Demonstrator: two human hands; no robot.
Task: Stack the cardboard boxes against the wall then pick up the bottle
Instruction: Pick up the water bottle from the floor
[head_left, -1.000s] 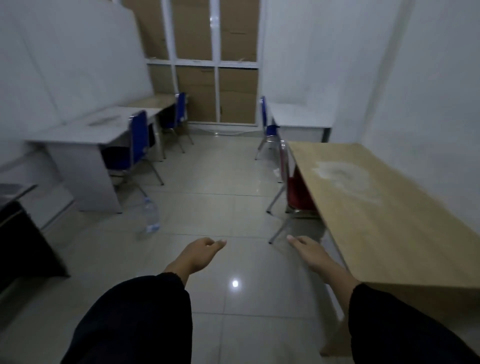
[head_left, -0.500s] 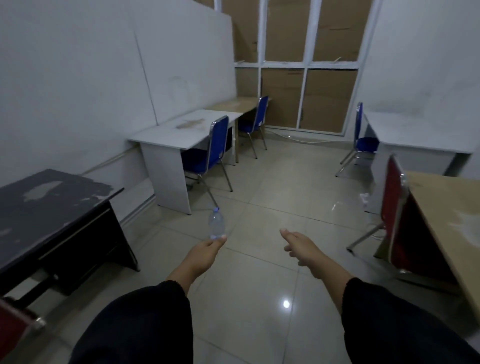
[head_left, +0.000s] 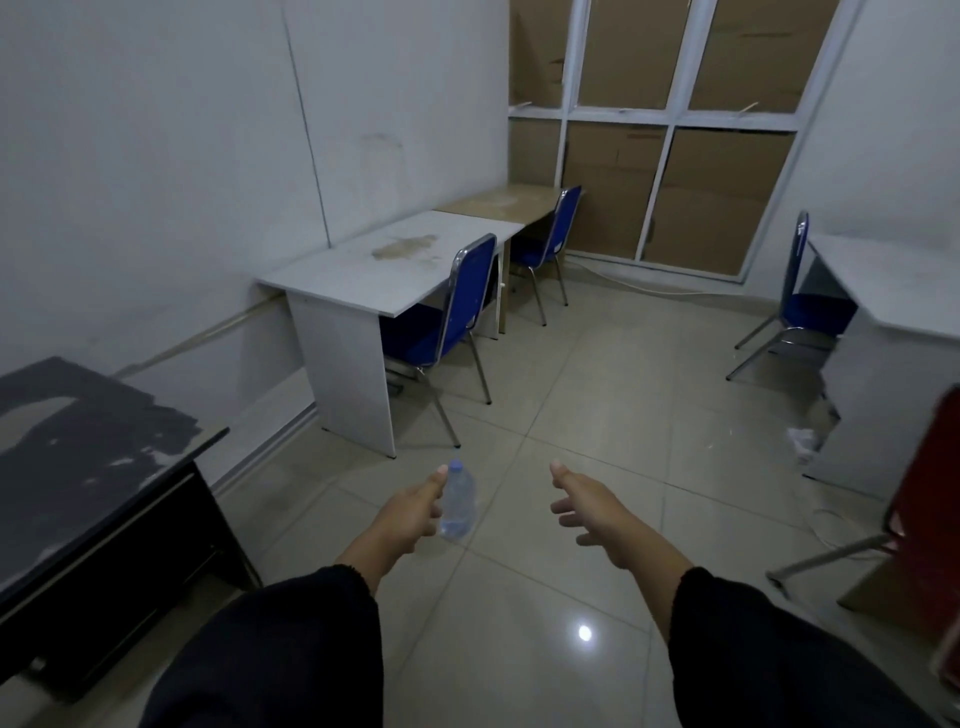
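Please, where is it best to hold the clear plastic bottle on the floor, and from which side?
Grip the clear plastic bottle round its straight middle body, coming from its left side with the left hand: it stands upright, and that hand looks nearest.

The left arm (head_left: 311, 623) and right arm (head_left: 727, 623) stretch forward from the bottom of the frame. The left hand (head_left: 410, 514) is loosely curled, thumb forward. The right hand (head_left: 592, 512) is relaxed, fingers spread, thumb up.

The bottle (head_left: 458, 501) is standing upright on the floor (head_left: 597, 395); the left hand (head_left: 410, 514) is hovering beside it, the right hand (head_left: 592, 506) spreading open.
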